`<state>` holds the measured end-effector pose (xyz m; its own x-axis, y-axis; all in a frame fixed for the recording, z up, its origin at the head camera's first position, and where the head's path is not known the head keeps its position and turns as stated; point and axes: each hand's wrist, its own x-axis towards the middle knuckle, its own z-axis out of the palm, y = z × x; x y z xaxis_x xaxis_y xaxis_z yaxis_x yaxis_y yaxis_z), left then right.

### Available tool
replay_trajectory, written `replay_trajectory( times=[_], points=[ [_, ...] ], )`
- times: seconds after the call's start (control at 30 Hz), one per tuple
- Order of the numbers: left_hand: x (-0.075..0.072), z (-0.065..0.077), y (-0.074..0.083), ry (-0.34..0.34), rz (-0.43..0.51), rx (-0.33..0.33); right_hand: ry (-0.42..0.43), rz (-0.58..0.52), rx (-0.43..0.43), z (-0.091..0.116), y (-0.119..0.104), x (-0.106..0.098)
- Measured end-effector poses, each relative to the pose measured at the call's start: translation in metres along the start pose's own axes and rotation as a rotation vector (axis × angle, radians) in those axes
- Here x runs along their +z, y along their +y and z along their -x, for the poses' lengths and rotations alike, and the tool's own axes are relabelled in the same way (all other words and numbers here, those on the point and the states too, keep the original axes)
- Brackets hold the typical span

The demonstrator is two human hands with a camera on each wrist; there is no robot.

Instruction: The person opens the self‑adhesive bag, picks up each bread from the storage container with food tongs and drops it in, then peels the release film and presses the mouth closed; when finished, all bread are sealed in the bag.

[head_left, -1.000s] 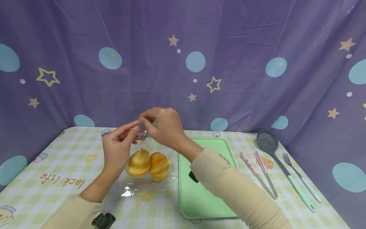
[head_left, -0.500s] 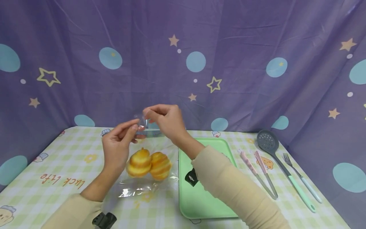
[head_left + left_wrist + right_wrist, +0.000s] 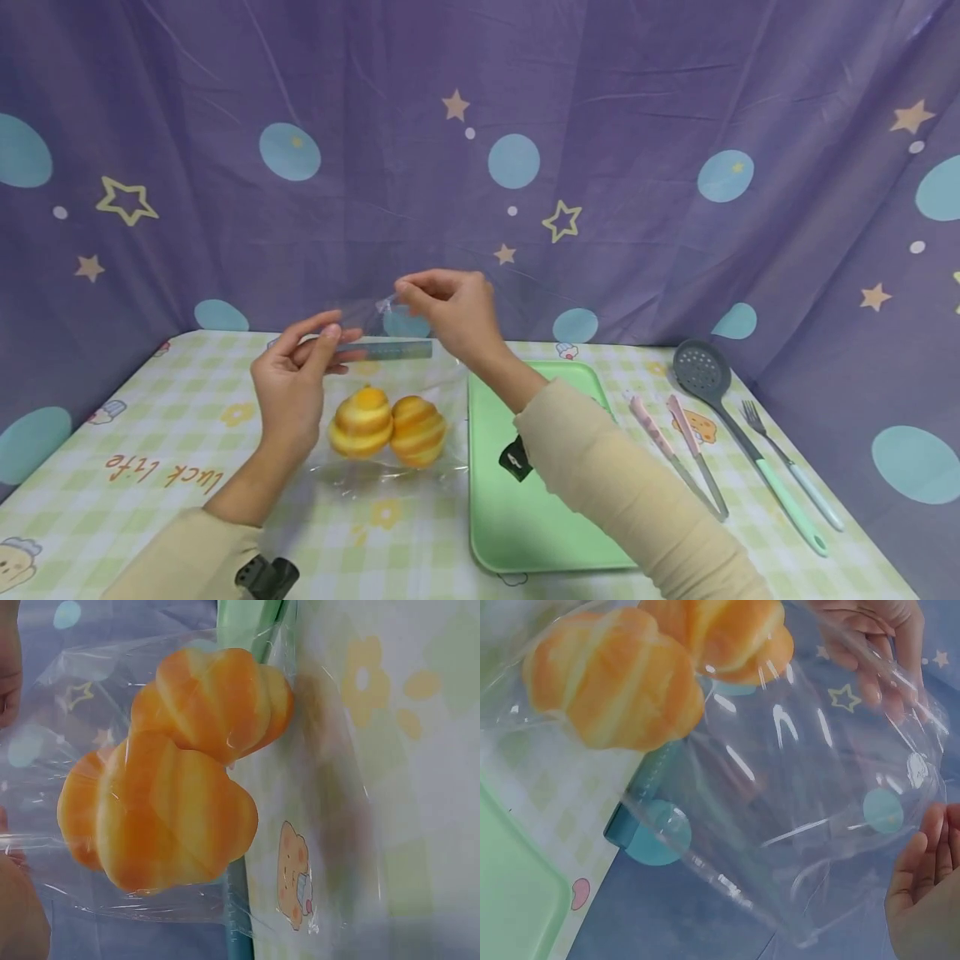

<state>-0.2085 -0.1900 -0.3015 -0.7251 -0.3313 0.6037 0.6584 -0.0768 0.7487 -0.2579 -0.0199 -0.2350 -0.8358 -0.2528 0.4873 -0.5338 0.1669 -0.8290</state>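
A clear plastic bag (image 3: pixel 780 795) holds two striped, yellow-orange bread rolls side by side, the left roll (image 3: pixel 362 422) and the right roll (image 3: pixel 417 431). My left hand (image 3: pixel 288 383) pinches the bag's upper edge at left, thumb against fingers. Higher and to the right, my right hand (image 3: pixel 459 315) pinches another part of that edge between thumb and index finger. The film spans between both hands, and the rolls sit low in the bag. Both wrist views show the rolls through the film. Whether the bag's bottom touches the table, I cannot tell.
A light green tray (image 3: pixel 540 525) lies right of the bag, partly under my right forearm. Further right are pink-handled tongs (image 3: pixel 686 458), a grey skimmer (image 3: pixel 702 372) and a fork (image 3: pixel 787 462). A teal bar-shaped object (image 3: pixel 393 350) lies behind the bag.
My hands have spread apart: the right moved right and slightly up, the left slightly left. The film between them has stretched wider, and the rolls have shifted slightly.
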Motion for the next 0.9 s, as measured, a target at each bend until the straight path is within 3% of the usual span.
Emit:
replay_trajectory(
  times=[0.4,0.9],
  points=[
    [-0.008,-0.004,-0.007,0.128,0.08,-0.073,0.079,0.031,0.016,0.003,0.013,-0.014],
    [-0.015,-0.006,-0.014,0.165,0.123,-0.068,0.109,-0.004,0.064,0.005,0.032,-0.038]
  ],
)
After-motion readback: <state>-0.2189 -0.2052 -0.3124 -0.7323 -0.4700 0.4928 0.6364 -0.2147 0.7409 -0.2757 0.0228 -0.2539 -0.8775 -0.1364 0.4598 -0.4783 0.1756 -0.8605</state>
